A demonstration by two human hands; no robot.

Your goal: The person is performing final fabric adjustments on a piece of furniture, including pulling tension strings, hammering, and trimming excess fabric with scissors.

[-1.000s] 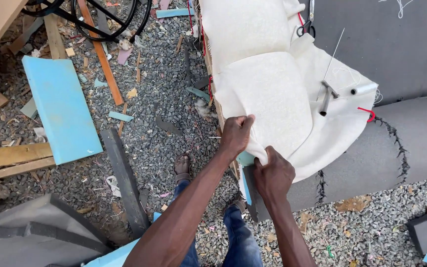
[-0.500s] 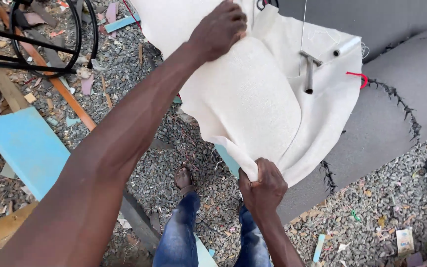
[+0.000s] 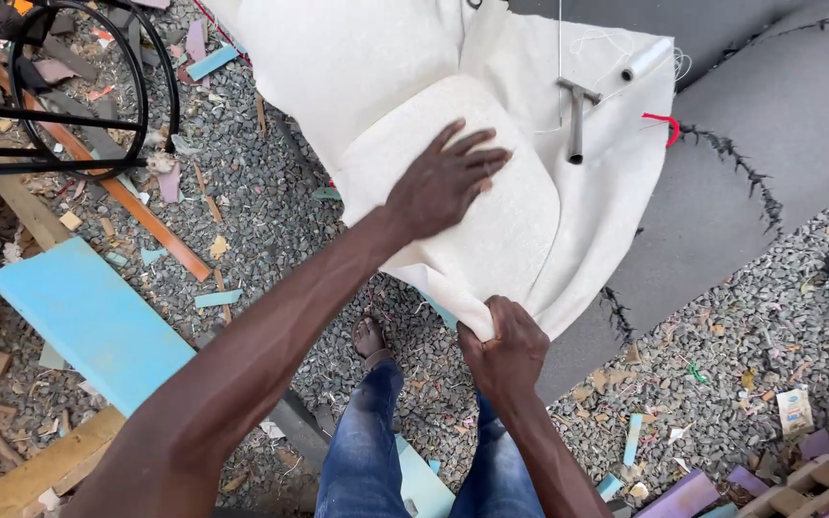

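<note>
Fingers flatten smooth cream fabric, corner bunched.

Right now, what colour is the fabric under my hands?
Plain cream-white fabric, clearest in the head view.

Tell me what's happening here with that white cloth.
A person stands on gravel, working a cream fabric cover over a padded piece. The left hand lies flat on the fabric, fingers spread, pressing it onto the rounded padding. The right hand grips the fabric's lower edge in a closed fist, pulling it taut toward the body. A metal tool and a spool of thread rest on the fabric further up. A blue foam slab and scraps lie on the ground to the left.
</note>
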